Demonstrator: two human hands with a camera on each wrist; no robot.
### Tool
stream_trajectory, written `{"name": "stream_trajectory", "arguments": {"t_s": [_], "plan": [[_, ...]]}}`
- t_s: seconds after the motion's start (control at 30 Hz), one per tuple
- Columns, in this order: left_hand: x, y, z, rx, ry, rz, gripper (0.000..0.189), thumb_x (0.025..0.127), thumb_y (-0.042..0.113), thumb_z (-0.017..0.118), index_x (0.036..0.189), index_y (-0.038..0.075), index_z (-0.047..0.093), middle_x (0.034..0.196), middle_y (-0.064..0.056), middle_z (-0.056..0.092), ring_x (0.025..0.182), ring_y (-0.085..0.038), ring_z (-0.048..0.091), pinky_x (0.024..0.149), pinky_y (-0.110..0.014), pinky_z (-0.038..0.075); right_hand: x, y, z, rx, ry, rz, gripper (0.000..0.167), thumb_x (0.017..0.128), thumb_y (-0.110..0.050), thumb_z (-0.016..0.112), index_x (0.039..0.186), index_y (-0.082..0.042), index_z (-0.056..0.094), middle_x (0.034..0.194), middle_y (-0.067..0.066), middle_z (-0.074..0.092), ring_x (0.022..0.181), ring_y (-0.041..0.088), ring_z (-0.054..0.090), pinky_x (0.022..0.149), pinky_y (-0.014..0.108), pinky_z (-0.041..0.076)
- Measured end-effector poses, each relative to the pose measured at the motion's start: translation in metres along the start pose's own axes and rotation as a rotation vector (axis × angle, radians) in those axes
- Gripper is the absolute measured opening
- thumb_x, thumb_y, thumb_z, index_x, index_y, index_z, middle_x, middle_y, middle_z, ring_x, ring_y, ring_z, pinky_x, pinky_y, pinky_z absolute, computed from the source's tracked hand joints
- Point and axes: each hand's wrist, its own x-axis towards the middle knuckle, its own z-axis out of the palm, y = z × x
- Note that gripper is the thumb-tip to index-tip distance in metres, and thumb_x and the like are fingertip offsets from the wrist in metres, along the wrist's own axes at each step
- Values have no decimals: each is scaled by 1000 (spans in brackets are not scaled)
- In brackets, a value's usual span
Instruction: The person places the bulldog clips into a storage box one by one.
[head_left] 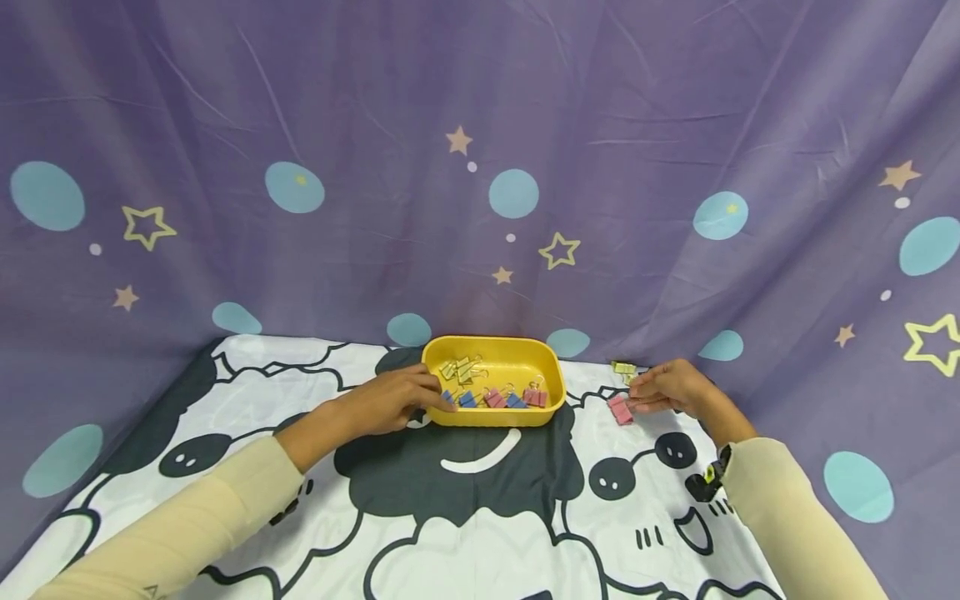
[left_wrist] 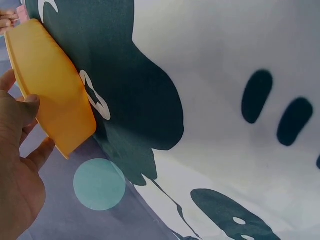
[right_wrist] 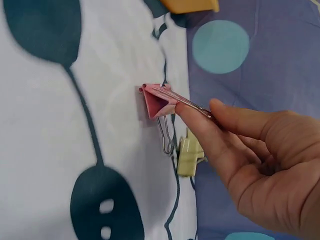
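Observation:
My right hand (head_left: 671,387) pinches one wire handle of a pink binder clip (right_wrist: 159,100) between thumb and index finger. The clip's other handle hangs down in the right wrist view. Just beyond, a yellow binder clip (right_wrist: 188,156) lies on the cloth near the back edge. My left hand (head_left: 397,400) grips the left end of a yellow tray (head_left: 495,417), with fingertips at its rim. Inside are several binder clips: yellow ones (head_left: 463,369) at the back left, blue ones (head_left: 468,400) and pink ones (head_left: 496,398) along the front.
A white cloth (head_left: 465,550) with black cartoon drawings covers the table. Right behind the tray hangs a purple curtain (head_left: 420,275) with stars and blue dots, meeting the cloth's back edge.

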Motion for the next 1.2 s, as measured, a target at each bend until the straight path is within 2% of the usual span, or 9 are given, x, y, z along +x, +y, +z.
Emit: {"name": "stream_trajectory", "arguments": {"t_s": [0.1,0.2,0.33,0.47,0.6,0.7,0.77,0.87,1.2], "plan": [[0,1,-1,-1,-1,2,67,94,-21,60,135,25,85,118,5,79,114,-17,64,97,-39,59,1,-8,1,99,8,47,29,106,11,65,134,21,66,102,16,86,89,22,86,87,37,70],[1,1,-1,1,2,5,66,94,-21,60,135,24,85,117,4,80,113,-17,64,97,-40,59,2,-17,3,143,51,87,15,106,11,66,114,8,78,97,14,86,84,21,86,85,36,70],[1,-1,0,6,2,4,67,93,-22,61,135,24,85,117,4,79,113,-17,63,96,-39,58,3,-29,6,100,115,129,22,104,7,72,92,-8,82,89,8,86,81,18,86,83,34,70],[1,-2,2,5,-5,0,67,93,-22,62,135,25,85,117,6,79,112,-16,62,96,-38,58,6,-37,9,80,164,145,25,103,3,76,86,-14,82,83,3,85,76,13,85,79,30,69],[0,-2,1,-2,-7,2,67,93,-21,62,135,25,85,118,5,79,114,-17,63,97,-39,58,12,-46,13,134,171,101,15,105,5,72,114,0,82,84,5,86,76,13,85,79,29,69],[0,-3,0,-5,-8,13,67,93,-22,60,136,24,85,116,3,79,113,-17,63,97,-40,57,15,-55,18,168,155,61,42,108,5,68,148,13,64,88,8,86,80,15,85,83,31,69],[0,-3,-1,-9,-12,19,66,94,-22,60,136,23,84,115,1,79,112,-17,62,97,-39,57,17,-61,21,176,143,43,53,109,5,65,159,16,51,91,9,87,82,15,85,86,32,69],[0,-2,-2,-10,-13,29,67,94,-22,60,137,23,84,113,-1,79,111,-17,62,96,-39,56,20,-70,28,190,121,14,56,110,5,62,162,18,45,97,11,87,86,16,86,93,34,68],[-1,-2,-1,36,-16,44,66,95,-20,60,139,24,83,115,3,78,114,-17,64,95,-38,58,24,-93,58,154,108,-31,53,108,4,68,158,14,54,112,16,86,93,19,86,102,39,66]]}}
